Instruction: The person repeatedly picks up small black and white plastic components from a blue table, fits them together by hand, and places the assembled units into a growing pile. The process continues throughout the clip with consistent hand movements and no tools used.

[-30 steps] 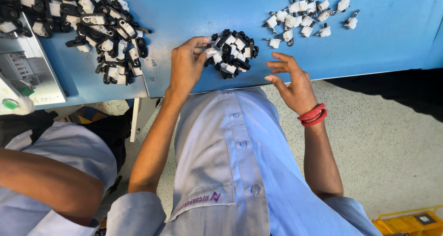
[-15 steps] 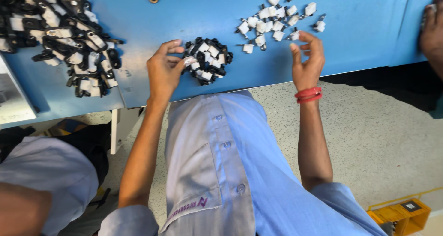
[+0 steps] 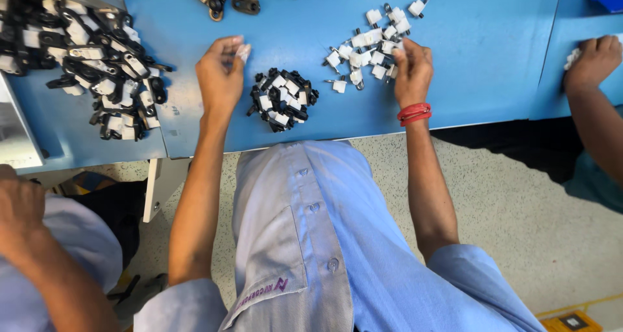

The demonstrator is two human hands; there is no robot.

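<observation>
Fingers (image 3: 235,46) of the left hand (image 3: 219,79) pinch a small white piece (image 3: 244,51) just above the blue table (image 3: 493,59). Right hand (image 3: 410,72) is curled over the near edge of the scattered white clips (image 3: 371,43), fingers bent down onto them; whether one is gripped, I cannot tell. Between the hands sits a small heap of black-and-white parts (image 3: 281,99). Far left, a bigger pile (image 3: 84,59). Another person's hand (image 3: 592,61) rests at the right edge.
</observation>
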